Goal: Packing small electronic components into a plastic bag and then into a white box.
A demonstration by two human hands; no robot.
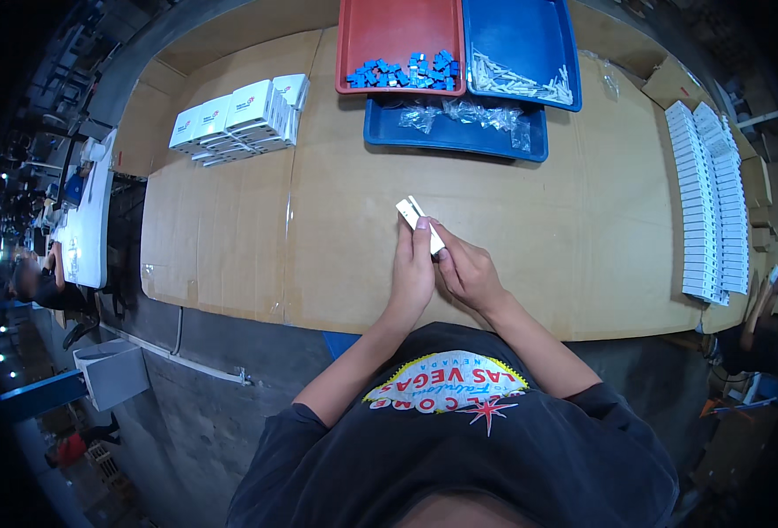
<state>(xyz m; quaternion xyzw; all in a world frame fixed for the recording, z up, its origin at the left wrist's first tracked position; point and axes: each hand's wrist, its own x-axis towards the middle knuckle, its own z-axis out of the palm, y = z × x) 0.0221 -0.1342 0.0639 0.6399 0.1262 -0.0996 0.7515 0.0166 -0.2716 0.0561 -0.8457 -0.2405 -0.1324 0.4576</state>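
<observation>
A slim white carton (407,209) is held in front of my chest, above the cardboard-covered table, its far end tilted to the left. My left hand (413,268) grips its left side, the thumb lying on top. On the other side, my right hand (470,268) closes around the near end with fingers and thumb. A narrow gap or loose flap shows at the carton's far end. What may be inside is hidden by the carton and my fingers.
Beyond my hands stand a red tray (398,26) of small blue parts, a blue tray (516,35) of white sticks and a lower blue tray (459,145) of clear plastic bags. White boxes (252,106) are stacked at left; rows of white cartons (701,211) line the right.
</observation>
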